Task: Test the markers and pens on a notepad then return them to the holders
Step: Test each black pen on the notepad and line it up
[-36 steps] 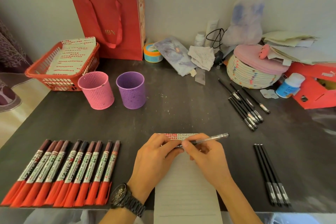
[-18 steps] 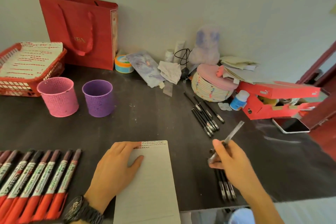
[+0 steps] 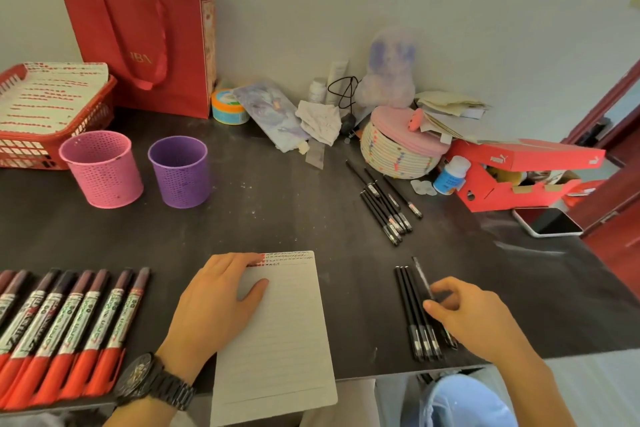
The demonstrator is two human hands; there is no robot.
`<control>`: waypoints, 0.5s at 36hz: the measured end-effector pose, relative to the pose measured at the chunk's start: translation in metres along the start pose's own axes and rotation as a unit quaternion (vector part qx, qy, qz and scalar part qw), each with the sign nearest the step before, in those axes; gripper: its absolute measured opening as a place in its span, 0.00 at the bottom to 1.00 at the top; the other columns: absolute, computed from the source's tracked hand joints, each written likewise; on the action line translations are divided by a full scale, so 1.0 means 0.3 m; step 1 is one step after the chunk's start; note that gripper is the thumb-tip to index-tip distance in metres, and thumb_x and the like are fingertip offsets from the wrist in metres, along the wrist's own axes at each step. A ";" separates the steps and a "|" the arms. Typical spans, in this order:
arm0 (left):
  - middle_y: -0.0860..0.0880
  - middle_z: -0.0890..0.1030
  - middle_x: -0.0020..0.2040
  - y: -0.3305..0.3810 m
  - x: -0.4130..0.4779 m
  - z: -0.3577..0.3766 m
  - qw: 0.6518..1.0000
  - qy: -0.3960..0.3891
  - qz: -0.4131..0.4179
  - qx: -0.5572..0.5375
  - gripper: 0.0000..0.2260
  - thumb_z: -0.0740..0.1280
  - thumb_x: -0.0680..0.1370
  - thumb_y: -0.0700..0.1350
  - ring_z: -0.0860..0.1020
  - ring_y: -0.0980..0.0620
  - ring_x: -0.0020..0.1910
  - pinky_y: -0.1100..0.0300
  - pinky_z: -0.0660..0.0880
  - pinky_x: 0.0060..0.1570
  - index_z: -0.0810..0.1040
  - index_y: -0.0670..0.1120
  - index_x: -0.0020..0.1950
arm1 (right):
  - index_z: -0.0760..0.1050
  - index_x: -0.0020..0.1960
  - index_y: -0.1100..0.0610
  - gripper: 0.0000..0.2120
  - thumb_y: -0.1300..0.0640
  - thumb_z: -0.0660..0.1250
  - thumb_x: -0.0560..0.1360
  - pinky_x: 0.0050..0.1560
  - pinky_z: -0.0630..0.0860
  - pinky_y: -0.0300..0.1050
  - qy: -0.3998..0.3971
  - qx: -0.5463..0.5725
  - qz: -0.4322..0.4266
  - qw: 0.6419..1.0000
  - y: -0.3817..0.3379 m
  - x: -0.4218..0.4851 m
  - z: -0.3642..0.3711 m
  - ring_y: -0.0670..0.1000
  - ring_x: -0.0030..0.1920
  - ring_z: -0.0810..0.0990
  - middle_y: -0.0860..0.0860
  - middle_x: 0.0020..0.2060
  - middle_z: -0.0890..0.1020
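A lined notepad (image 3: 287,322) lies at the table's front edge with small test marks along its top. My left hand (image 3: 214,305) rests flat on its upper left part. Right of the pad, my right hand (image 3: 474,315) pinches a black pen (image 3: 420,276) that lies low against the table beside three black pens (image 3: 407,295). Several more black pens (image 3: 384,208) lie farther back. A row of red-capped markers (image 3: 69,322) lies at the front left. A pink holder (image 3: 104,170) and a purple holder (image 3: 180,172) stand empty at the back left.
A red basket (image 3: 20,146) with paper and a red bag (image 3: 145,35) sit at the back left. A woven basket (image 3: 398,152), a small bottle (image 3: 450,175), a red shoebox (image 3: 519,163) and a phone (image 3: 547,222) crowd the back right.
My right hand left the notepad, carried the pen to the right and lowered it beside the three pens. My left hand flattened on the pad. The view swung right.
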State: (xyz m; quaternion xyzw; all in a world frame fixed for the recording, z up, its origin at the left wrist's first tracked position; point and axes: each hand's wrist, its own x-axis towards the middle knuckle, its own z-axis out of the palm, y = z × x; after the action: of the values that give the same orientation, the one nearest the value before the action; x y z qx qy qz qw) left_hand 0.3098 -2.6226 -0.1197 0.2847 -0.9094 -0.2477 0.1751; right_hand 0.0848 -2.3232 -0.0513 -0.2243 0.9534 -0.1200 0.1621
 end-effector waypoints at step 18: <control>0.60 0.77 0.62 0.002 0.001 0.001 1.000 0.001 -0.003 -0.005 0.17 0.64 0.78 0.58 0.72 0.59 0.63 0.59 0.71 0.61 0.73 0.57 0.66 | 0.75 0.42 0.46 0.06 0.48 0.70 0.76 0.33 0.69 0.38 0.079 0.023 0.069 0.994 -0.008 -0.044 0.074 0.42 0.35 0.79 0.41 0.34 0.82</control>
State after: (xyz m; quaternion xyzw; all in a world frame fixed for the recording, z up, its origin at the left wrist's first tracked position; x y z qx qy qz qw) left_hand 0.3092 -2.6223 -0.1197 0.2869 -0.9071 -0.2522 0.1769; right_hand 0.1050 -2.3226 -0.0675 -0.1441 0.9734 -0.1479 0.0992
